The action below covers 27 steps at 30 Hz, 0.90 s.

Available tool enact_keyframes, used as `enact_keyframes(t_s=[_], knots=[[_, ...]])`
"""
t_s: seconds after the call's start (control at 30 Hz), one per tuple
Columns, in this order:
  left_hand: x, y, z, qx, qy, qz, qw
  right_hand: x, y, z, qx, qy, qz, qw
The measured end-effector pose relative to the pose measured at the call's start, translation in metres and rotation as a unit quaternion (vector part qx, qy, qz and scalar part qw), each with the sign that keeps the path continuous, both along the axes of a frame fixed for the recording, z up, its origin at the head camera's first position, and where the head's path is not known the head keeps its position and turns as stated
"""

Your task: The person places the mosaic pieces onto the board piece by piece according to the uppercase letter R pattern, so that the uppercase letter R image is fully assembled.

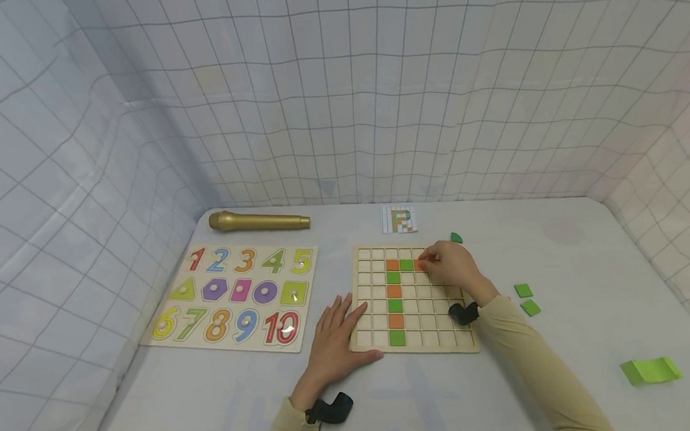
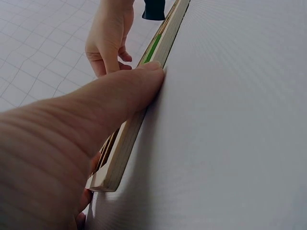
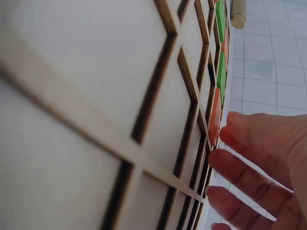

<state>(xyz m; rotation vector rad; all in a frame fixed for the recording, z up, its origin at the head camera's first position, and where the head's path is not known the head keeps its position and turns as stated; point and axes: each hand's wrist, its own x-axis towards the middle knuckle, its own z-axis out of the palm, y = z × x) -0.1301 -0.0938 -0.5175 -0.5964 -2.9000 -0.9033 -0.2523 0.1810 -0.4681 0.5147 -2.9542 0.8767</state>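
A wooden grid board [image 1: 414, 345] lies on the table, with orange and green square tiles down one column and along an upper row. My left hand [image 1: 336, 343] is spread over its lower left corner, and the thumb [image 2: 139, 81] lies along the near edge. With bent fingers, my right hand [image 1: 453, 266] reaches over the upper right of the board. Its thumb and forefinger pinch at an orange tile [image 3: 215, 117] in the row, just right of a green tile [image 1: 406, 264]. In the right wrist view the other fingers hang beside the board.
A number and shape puzzle [image 1: 308, 258] lies left, with a gold microphone [image 1: 261, 221] behind it. Beyond the grid lies a patterned card [image 1: 399, 219]. To the right are a dark green piece [image 1: 456, 237], loose green tiles [image 1: 523, 290] and a bright green block-like object [image 1: 650, 371].
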Motion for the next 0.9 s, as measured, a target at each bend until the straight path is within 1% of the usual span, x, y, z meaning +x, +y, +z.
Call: enact_keyframes(t_s=[0.1,0.27,0.5,0.63,0.9], knots=[[0.000,0.000,0.000,0.000,0.002,0.001,1.0000,-0.002,0.002,0.001,-0.011,0.011,-0.004,0.9999],[0.000,0.000,0.001,0.001,0.007,0.001,1.0000,-0.006,0.007,0.002,-0.028,0.054,-0.012,0.9981],[0.000,0.000,0.000,0.001,0.009,0.001,1.0000,-0.013,0.016,0.001,-0.068,0.100,-0.039,0.9919],[0.000,0.000,0.000,0.003,0.010,0.001,0.9999,-0.018,0.022,0.000,-0.076,0.124,-0.054,0.9878],[0.000,0.001,0.001,0.003,0.004,0.003,1.0000,-0.024,0.033,-0.003,-0.077,0.123,-0.105,0.9839]])
